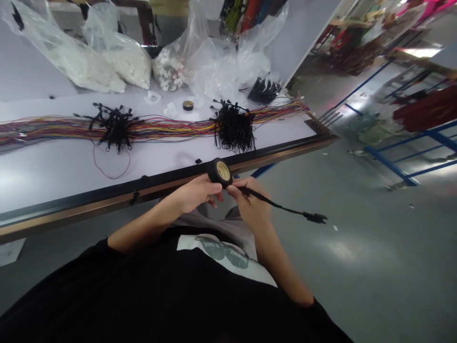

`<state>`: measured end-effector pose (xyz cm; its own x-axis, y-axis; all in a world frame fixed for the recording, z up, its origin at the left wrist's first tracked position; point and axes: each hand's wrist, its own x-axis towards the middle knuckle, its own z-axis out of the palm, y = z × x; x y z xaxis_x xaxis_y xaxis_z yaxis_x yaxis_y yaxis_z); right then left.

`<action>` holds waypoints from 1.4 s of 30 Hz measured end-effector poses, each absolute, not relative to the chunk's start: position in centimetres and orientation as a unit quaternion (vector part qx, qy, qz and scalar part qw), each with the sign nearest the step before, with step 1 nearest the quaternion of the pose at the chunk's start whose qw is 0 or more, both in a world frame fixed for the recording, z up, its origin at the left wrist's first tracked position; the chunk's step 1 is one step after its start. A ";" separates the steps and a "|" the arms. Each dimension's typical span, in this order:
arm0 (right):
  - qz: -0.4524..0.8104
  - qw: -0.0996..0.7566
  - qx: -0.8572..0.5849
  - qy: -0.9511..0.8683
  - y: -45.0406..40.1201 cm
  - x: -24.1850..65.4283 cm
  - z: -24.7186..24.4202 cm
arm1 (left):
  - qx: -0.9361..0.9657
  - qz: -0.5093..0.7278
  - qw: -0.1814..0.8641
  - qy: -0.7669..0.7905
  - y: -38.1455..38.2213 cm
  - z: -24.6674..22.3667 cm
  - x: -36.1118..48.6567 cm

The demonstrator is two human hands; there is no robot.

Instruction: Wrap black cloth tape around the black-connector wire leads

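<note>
So the person next to me is at the edge of a white table [157,164], both hands busy in front of it. The left hand [193,195] has a roll of black tape [213,171], thumb and fingers closed on it, with the other fingers kinda loose below. The right hand [255,202] is pinching a black cable [276,206] right beside the roll, and the cable's far end, a black plug [314,217], sticks out past that hand, over the floor [357,286]. Behind them, colored wires [178,127] run along the table, with two black clumps on them and plastic bags [132,62] further back.
</note>
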<state>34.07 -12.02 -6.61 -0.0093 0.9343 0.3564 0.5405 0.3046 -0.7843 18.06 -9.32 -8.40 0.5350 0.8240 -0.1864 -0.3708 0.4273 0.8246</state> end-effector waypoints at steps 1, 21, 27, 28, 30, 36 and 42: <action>0.243 0.441 -0.550 -0.666 -12.1 34.0 -6.6 | 0.372 0.366 0.799 0.297 -9.1 -8.3 18.1; 0.365 0.519 -0.518 -0.574 -11.8 34.7 -7.3 | 0.695 0.389 0.490 0.354 -9.7 -7.6 17.9; 0.283 0.546 -0.501 -0.609 -11.6 34.2 -7.8 | 0.747 0.372 0.378 0.402 -9.5 -7.2 19.1; 0.265 0.550 -0.507 -0.609 -11.6 34.1 -7.9 | 0.755 0.368 0.363 0.403 -9.4 -7.1 19.2; 0.257 0.556 -0.510 -0.603 -11.6 33.9 -8.0 | 0.770 0.358 0.341 0.404 -9.3 -7.0 19.1; 0.305 0.423 -0.543 -0.658 -11.8 34.0 -7.3 | 0.741 0.337 0.351 0.463 -9.4 -6.6 18.9; 0.186 0.175 -0.585 -0.770 -12.2 33.8 -5.5 | 0.629 0.318 0.509 0.494 -8.9 -6.5 18.7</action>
